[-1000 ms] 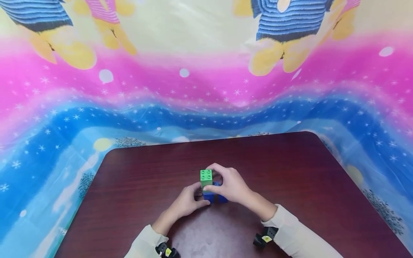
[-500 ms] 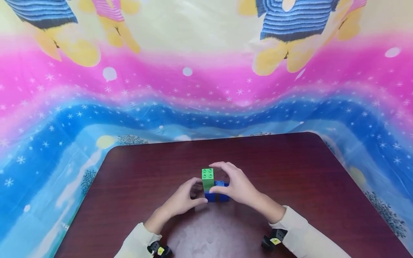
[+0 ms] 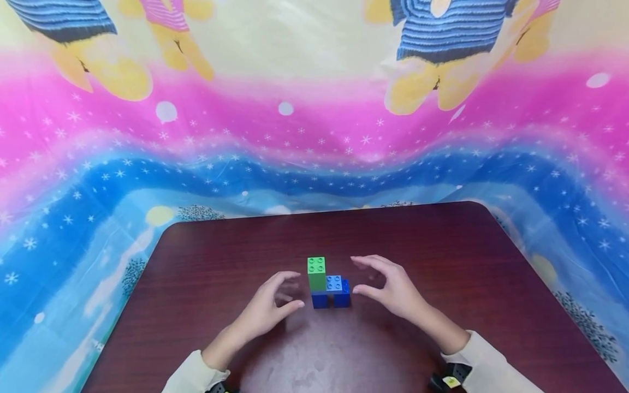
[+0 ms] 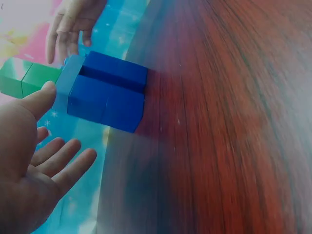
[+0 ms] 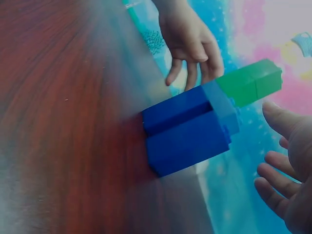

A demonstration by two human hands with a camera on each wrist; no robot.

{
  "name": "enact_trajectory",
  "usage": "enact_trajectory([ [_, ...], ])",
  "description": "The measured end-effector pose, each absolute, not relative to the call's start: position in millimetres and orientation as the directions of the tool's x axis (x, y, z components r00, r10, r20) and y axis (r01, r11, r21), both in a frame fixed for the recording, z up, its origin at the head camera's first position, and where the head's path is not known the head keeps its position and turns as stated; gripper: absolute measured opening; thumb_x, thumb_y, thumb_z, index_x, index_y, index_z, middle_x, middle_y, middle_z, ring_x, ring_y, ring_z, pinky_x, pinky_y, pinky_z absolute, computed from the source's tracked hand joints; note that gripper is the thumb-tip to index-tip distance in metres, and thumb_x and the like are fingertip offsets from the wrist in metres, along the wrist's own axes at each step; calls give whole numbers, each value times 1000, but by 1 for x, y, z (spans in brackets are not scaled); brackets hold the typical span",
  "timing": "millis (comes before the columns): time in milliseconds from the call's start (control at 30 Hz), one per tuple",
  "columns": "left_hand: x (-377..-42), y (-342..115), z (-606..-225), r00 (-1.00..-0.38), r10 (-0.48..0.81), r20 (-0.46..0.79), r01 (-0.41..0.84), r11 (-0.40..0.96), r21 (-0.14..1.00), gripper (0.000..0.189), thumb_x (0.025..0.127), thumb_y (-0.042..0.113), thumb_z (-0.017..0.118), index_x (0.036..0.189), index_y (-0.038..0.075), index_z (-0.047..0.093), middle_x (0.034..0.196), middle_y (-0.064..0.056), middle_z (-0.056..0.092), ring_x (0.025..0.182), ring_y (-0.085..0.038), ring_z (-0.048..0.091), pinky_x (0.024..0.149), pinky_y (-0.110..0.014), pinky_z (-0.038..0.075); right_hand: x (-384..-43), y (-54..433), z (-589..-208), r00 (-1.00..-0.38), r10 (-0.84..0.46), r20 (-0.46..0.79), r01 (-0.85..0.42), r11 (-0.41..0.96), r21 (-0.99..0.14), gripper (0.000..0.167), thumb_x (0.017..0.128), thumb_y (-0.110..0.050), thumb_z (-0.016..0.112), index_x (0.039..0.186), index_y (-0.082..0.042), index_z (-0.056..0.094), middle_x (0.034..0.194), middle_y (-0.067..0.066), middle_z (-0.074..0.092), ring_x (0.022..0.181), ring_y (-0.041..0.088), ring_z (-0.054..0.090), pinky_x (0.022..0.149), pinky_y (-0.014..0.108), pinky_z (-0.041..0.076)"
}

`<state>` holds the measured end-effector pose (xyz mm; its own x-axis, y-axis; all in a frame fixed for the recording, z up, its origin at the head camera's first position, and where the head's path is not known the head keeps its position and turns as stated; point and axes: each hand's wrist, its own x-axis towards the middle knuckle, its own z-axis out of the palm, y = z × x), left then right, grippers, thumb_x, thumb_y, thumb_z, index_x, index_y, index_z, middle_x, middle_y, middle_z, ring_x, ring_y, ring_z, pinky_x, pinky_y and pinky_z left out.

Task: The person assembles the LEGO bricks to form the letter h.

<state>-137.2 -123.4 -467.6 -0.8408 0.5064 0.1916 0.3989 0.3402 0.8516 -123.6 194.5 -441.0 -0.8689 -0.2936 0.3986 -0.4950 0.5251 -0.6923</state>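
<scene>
A small structure of toy building bricks stands upright on the table in the head view. Two dark blue columns (image 3: 342, 301) side by side form its base, with a slot between them. A lighter blue brick (image 3: 334, 283) bridges their tops. Stacked on the left end of that are two green bricks (image 5: 251, 84). My left hand (image 3: 265, 304) is just left of the structure, fingers spread and apart from it. On the other side my right hand (image 3: 395, 286) hovers with loosely bent fingers, touching nothing. Both wrist views show the palms facing the bricks.
The dark reddish-brown wooden table (image 3: 236, 245) has rounded far corners. Behind it hangs a patterned cloth (image 3: 314, 142) in blue, pink and cream, close to the table's far and side edges.
Both hands have let go of the bricks and drawn apart, the left hand leftward and the right hand rightward. The structure stays standing in place, with its lighter blue brick now in full view.
</scene>
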Motion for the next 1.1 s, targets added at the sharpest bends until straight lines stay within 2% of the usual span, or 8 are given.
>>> enact_trajectory([
  [133,-139,-115,-470,-840,478,256,433,308,847,59,88,10,80,140,2,53,132,-17,60,112,-35,66,83,-35,60,-123,197,-449,-881,-272,388,-474,506,-721,63,78,-10,89,136,-18,65,125,7,69,93,13,66,74,34,59],
  [400,-142,-104,-478,-857,446,257,429,344,835,62,87,11,82,143,10,57,136,-6,61,123,-25,62,90,-36,58,-125,195,-468,-914,-265,307,-396,417,-818,59,83,-12,85,137,-15,63,125,12,69,101,34,69,76,31,60],
  [567,-143,-100,-480,-858,425,288,453,362,815,62,85,13,83,142,7,58,136,-10,63,121,-24,64,93,-37,56,-125,191,-476,-930,-268,250,-342,389,-856,58,83,-15,85,137,-14,64,129,12,68,99,28,72,77,30,60],
  [733,-143,-97,-482,-858,416,301,456,349,819,57,85,13,83,136,2,61,132,-13,66,120,-26,64,95,-38,56,-126,187,-479,-931,-280,232,-329,374,-867,54,85,-16,84,135,-8,64,129,10,69,98,25,72,77,30,60],
  [867,-143,-94,-483,-865,417,280,420,294,859,50,87,9,80,134,1,62,123,-14,69,109,-27,70,90,-34,58,-127,184,-480,-933,-285,221,-319,365,-875,48,88,-17,82,132,-6,67,126,10,70,96,23,73,75,30,60],
  [967,-143,-91,-484,-868,417,270,399,261,879,46,88,7,79,131,2,63,117,-14,71,102,-27,72,87,-31,58,-127,183,-481,-937,-283,205,-305,373,-877,43,88,-16,81,129,-9,69,122,9,71,88,20,72,72,29,60],
  [1100,-143,-91,-486,-873,411,261,383,248,890,43,88,6,79,129,4,65,115,-12,72,102,-26,72,88,-31,58,-125,183,-483,-943,-275,187,-287,393,-874,39,88,-16,81,125,-13,72,118,9,73,76,18,70,65,28,59],
])
